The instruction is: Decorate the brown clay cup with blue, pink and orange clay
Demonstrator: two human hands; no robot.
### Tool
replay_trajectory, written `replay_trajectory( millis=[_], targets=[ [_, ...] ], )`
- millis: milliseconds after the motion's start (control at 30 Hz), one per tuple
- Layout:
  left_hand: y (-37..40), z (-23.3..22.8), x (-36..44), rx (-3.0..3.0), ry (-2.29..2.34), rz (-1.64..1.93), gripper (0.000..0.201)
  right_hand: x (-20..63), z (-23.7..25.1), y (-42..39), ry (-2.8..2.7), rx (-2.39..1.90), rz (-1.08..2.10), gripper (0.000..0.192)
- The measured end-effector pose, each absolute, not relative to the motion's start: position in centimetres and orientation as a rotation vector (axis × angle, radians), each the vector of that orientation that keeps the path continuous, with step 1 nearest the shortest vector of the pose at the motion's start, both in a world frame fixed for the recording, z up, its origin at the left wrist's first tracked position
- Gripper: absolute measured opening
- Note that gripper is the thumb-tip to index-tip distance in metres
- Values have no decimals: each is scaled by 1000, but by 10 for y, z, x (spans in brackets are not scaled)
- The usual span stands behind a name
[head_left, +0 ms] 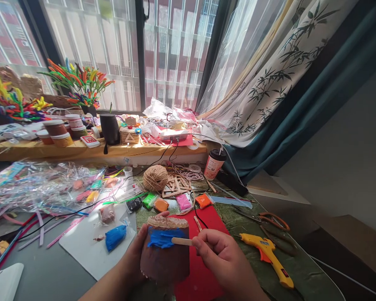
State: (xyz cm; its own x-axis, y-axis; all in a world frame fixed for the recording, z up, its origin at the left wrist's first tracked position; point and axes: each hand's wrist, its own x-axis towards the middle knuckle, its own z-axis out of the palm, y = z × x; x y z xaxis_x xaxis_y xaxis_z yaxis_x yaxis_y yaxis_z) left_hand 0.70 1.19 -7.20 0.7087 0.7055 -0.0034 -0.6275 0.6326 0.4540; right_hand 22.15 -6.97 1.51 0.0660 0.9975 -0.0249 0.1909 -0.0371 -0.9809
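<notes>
Hands apart, both on one piece: left hand wraps pot from its left side, right hand pinches stick, tip on the blue clay high on the pot's wall. Pot sits low and central in my feed; I can't tell if its base rests on anything.

Risks as I read them: clay looks ragged, so too hard a push on the stick could tear it or drag it off the wall. Off-centre pressure could twist the pot in the left grip. Stick slipping upward could put blue on the pale rim. Left fingers are near the clay; a careless regrip could dent it. Glue gun lies right of the pot, near the right forearm, so a wide elbow might knock it. Can't tell from here if it's hot.

Surface: red sheet beside the pot on its right. White board left of the pot, blue pack on it. Beyond the pot, a row of clay packs, then twine. Table shows green right of the pot. Plastic bags heaped far left of it.

Room: cluttered ledge well beyond the pot, barred window behind that, strong daylight. Curtain hangs beyond the pot, to its right.
</notes>
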Motion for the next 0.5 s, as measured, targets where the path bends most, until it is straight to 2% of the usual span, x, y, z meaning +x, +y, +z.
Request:
replay_trajectory(
  millis=[133, 333, 500],
  targets=[
    [14, -74, 7, 457, 249, 822, 72, 221, 17, -84, -1301, -1366, 675, 57],
    [16, -73, 8, 491, 311, 838, 79, 212, 17, -63, -1201, -1343, 1088, 63],
    [14, -71, 9, 556, 329, 858, 83, 202, 26, -48, -1335, -1406, 1160, 62]
  ],
)
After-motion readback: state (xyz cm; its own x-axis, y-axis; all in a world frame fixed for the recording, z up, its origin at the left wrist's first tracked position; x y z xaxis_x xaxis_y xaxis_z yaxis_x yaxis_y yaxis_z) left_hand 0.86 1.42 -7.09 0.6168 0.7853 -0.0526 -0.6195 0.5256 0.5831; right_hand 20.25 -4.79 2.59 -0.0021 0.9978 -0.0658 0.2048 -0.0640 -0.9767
